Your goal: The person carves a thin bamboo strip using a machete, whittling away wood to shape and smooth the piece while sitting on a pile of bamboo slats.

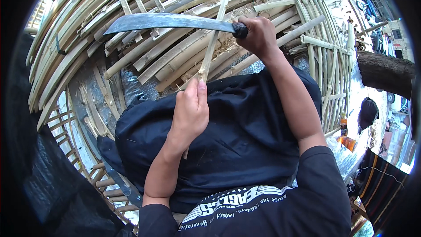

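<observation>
My left hand (191, 109) is closed round a long, thin bamboo strip (209, 55), its thumb lying along the strip. The strip runs from below my wrist up and away past the top of the view. In my right hand (257, 35) is the dark handle of a machete (171, 20), fingers wrapped round it. Its long, curved grey blade points left and crosses the strip above my left hand. Whether blade and strip touch, I cannot tell. Dark cloth (245, 127) covers my lap beneath both hands.
Split bamboo lengths (175, 63) lie piled ahead of me. At the right stands a bamboo slat frame (326, 70), with a thick brown log (386, 74) beyond it. A small bottle (344, 127) stands at the right. Dark sheeting (48, 171) hangs at the left beside bamboo rungs (109, 182).
</observation>
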Demonstrator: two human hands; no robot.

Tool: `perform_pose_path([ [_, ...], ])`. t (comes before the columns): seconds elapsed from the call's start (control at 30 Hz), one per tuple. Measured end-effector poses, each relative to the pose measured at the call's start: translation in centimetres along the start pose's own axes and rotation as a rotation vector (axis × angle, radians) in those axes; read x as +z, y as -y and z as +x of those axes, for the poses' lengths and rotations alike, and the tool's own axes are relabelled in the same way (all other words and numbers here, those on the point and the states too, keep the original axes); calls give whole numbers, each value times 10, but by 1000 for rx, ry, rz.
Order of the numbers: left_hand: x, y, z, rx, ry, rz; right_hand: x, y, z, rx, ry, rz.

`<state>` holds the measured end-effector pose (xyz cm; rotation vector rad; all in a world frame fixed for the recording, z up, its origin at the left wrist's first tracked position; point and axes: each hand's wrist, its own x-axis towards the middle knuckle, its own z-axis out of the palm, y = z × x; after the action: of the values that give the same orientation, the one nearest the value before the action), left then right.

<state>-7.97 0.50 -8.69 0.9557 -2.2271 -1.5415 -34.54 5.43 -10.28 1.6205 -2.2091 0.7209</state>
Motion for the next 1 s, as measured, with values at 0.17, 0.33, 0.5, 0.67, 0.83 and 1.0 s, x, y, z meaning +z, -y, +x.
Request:
perform_pose_path([
  [0.17,-1,-2,-2,-19,53,-116,-6,-15,3,62,0,-61],
  [0.33,-5,-1,-5,-28,86,-129,-10,-16,2,27,-27,-52],
  [0.5,-6,-8,-6,-22,97,-102,-11,-26,1,45,-67,-109],
  [0.67,-6,-4,-16,22,126,-96,-30,-72,14,280,-221,-181],
  [0.83,-3,1,-10,21,90,-110,-14,-14,4,120,-96,75],
  [1.0,-1,11,-11,-22,82,-134,-5,-14,9,115,-19,8],
])
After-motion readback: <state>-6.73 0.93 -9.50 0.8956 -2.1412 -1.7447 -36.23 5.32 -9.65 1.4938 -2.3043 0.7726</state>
